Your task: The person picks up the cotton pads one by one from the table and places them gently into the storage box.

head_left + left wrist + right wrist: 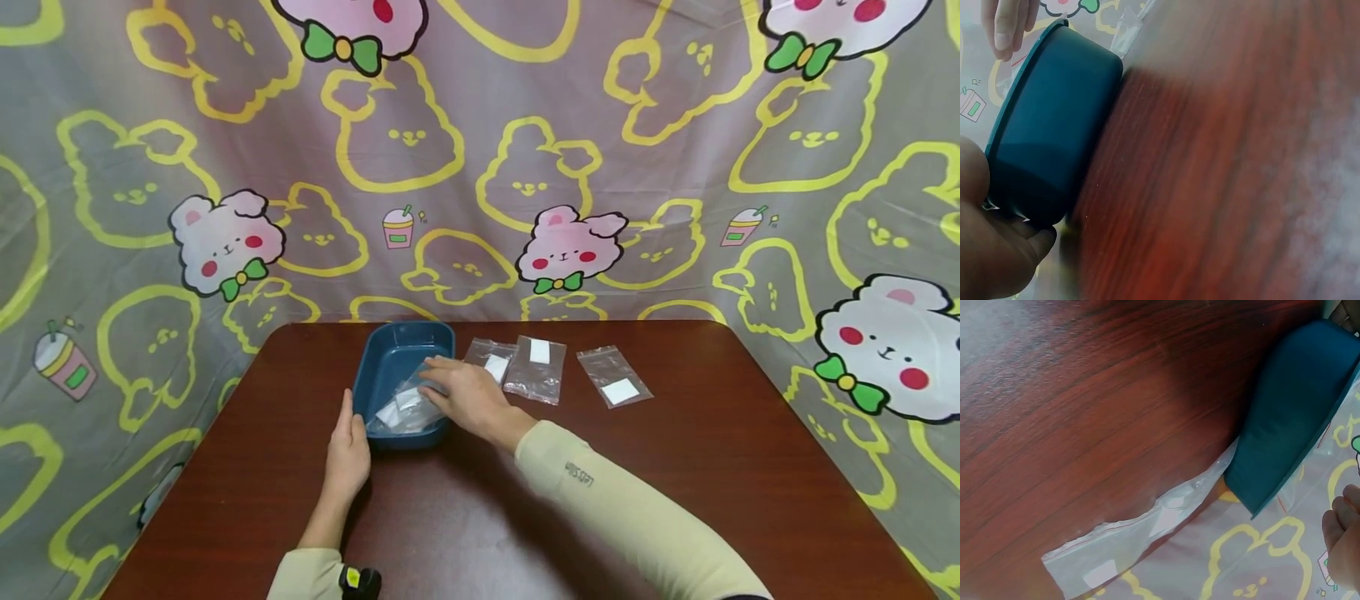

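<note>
Dark wood bench (675, 467) carrying a blue tray (390, 350) at its far middle. Left hand (347, 454) flat, fingers straight against the tray's left wall. Right hand (465, 392) reaching over the rim, relaxed fingers resting on a clear bag (401, 410) inside; fingertips partly hidden.

Head looks down; wrists closely flank the shared tray (390, 358).

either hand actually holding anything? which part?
Right hand rests on a clear plastic zip bag inside the dark blue plastic tray; grip unclear. Left hand touches the tray's left wall, fingers straight.
</note>
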Demonstrator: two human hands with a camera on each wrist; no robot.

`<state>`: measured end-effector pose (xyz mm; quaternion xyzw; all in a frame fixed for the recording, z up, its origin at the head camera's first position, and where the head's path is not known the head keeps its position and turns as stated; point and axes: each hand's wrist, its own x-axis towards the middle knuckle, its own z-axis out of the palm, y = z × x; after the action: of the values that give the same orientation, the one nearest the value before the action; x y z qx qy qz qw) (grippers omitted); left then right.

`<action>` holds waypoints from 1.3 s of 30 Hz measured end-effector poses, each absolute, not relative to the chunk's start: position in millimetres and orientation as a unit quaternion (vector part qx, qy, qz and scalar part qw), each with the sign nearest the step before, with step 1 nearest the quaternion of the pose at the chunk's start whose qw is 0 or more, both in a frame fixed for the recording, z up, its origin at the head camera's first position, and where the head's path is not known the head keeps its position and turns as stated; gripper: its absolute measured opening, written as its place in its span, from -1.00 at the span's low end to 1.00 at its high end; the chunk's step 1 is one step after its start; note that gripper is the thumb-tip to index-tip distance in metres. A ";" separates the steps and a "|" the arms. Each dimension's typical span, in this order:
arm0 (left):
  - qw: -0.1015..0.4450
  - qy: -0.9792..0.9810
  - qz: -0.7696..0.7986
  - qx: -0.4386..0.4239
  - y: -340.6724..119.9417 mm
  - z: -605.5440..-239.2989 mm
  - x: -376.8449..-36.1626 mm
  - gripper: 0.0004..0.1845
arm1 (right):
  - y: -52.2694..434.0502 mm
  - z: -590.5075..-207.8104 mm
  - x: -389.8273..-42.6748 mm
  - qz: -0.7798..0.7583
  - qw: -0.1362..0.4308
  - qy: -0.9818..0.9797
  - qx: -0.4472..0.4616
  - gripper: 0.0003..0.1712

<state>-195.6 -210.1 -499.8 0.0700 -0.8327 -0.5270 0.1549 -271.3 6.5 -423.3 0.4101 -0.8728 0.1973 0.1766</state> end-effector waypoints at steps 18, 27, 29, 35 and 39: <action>0.152 -0.836 -0.523 0.070 -209.5 -498.6 -195.2 -0.40 | 72.4 -440.2 -269.5 0.250 0.181 -0.883 0.354 -0.60; 0.154 -0.835 -0.524 0.067 -211.4 -499.2 -194.9 -0.40 | 125.2 -454.3 -277.2 0.262 0.207 -0.894 0.299 -0.64; 0.151 -0.835 -0.525 0.066 -211.9 -498.4 -194.7 -0.40 | 137.7 -457.9 -278.7 0.258 0.199 -0.902 0.282 -0.63; 0.139 -0.836 -0.526 0.067 -211.4 -496.9 -194.8 -0.39 | 176.6 -468.2 -283.0 0.258 0.186 -0.917 0.240 -0.58; 0.135 -0.836 -0.528 0.066 -210.2 -496.5 -195.0 -0.39 | 202.6 -472.8 -285.1 0.253 0.175 -0.927 0.214 -0.57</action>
<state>-195.0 -210.2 -496.5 0.0663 -0.8356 -0.5282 0.1354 -285.1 202.6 -472.8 0.2137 -0.9273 0.2528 0.1747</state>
